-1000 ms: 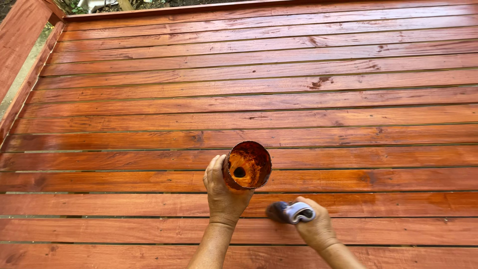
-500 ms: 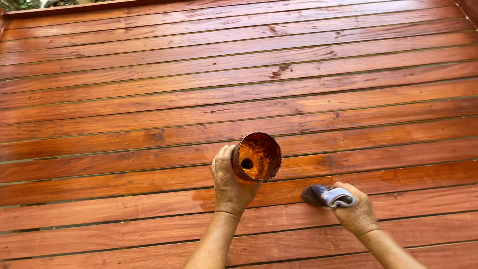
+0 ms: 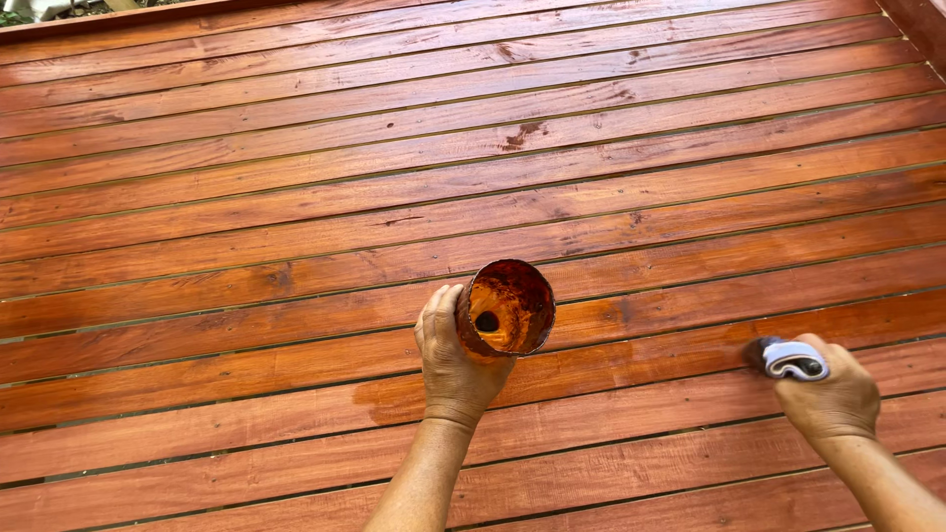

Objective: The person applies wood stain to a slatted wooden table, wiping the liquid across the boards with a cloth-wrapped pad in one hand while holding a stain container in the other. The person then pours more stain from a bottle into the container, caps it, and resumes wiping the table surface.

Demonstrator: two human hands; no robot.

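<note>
My left hand (image 3: pixel 451 360) grips a round open container (image 3: pixel 505 308) whose inside is coated with orange-brown stain, held above the reddish wooden deck boards (image 3: pixel 296 217). My right hand (image 3: pixel 833 399) is closed around a paintbrush (image 3: pixel 788 359) with a grey and white handle, its dark bristles pointing left and touching a board at the lower right. The board under the brush looks paler than the glossy boards farther away.
Long stained planks run left to right across the whole view. A raised wooden edge rail (image 3: pixel 118 18) borders the far side, and another rail piece (image 3: pixel 916 20) shows at the top right corner. Some greenery (image 3: pixel 15 15) lies beyond the far left edge.
My right hand has moved the brush to the right along the board. The view has shifted rightwards, so the left rail is out of sight. The container stays in my left hand.
</note>
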